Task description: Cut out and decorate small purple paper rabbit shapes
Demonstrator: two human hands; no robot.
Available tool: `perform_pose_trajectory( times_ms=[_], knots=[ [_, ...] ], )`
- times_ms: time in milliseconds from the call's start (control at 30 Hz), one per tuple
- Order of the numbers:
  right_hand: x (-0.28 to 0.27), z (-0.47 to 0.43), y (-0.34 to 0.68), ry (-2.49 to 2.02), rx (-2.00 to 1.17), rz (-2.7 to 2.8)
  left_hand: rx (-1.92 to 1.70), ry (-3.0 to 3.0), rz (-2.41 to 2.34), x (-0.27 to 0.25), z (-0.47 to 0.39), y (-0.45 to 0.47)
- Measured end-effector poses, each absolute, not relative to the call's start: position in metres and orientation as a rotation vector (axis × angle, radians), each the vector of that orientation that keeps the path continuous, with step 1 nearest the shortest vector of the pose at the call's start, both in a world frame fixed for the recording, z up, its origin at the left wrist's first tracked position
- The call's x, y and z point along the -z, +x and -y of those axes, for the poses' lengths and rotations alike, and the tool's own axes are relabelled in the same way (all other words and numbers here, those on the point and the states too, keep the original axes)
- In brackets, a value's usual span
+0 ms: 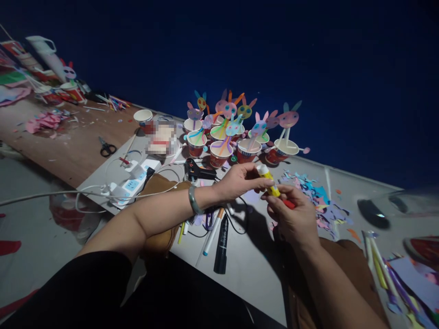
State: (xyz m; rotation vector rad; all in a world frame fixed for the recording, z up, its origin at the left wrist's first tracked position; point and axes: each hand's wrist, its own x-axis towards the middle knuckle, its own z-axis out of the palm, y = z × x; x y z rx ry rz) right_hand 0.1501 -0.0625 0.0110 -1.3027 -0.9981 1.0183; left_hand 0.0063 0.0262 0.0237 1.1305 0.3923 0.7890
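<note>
Above the table, both hands are on a yellow glue stick (273, 189) with a white end and a red end, tilted between them. My left hand (237, 183) pinches it near the white end, thumb along the yellow barrel. The fingers of my right hand (295, 214) close round the lower part by the red end. Beyond them stand several paper cups (221, 154) with paper rabbit faces on strips rising from them. A black glue gun (199, 170) lies just left of my left hand. Below it are a black marker (222, 246) and a white pen (213, 232).
Coloured paper scraps (308, 187) lie right of the hands. A white power strip (134, 183) with cables sits on the left, with scissors (107, 147) farther out. Bundled strips (386, 274) lie at lower right. A dark blue wall (219, 45) stands behind the table.
</note>
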Motion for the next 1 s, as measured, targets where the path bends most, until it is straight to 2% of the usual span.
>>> perform_pose_trajectory(
  times_ms=[67, 200, 267, 467, 533, 700, 900, 1000],
  knots=[
    [-0.0105, 0.0622, 0.1508, -1.284, -1.016, 0.993, -0.774, 1.144, -0.383, -0.0233, -0.0262, 0.0068],
    [-0.01, 0.0617, 0.1538, -1.181, -1.376, 0.937, -0.749, 1.171, -0.324, -0.0245, -0.0259, 0.0055],
    [-0.0092, 0.0611, 0.1548, -1.165, -1.46, 0.942, -0.759, 1.173, -0.321, -0.0251, -0.0255, 0.0046],
    [-0.0077, 0.0605, 0.1523, -1.24, -1.058, 1.003, -0.833, 1.16, -0.414, -0.026, -0.0254, 0.0039],
    [-0.0079, 0.061, 0.1511, -1.235, -1.085, 1.008, -0.817, 1.17, -0.389, -0.027, -0.0256, 0.0038],
    [-0.008, 0.0602, 0.151, -1.167, -1.423, 0.977, -0.79, 1.177, -0.366, -0.0301, -0.0245, 0.0026],
    [-0.0085, 0.0582, 0.1493, -1.215, -1.101, 0.931, -0.878, 1.147, -0.432, -0.0291, -0.0227, 0.0023],
    [-0.0073, 0.0588, 0.1494, -1.189, -1.242, 0.926, -0.842, 1.157, -0.387, -0.0285, -0.0229, 0.0023]
  ],
)
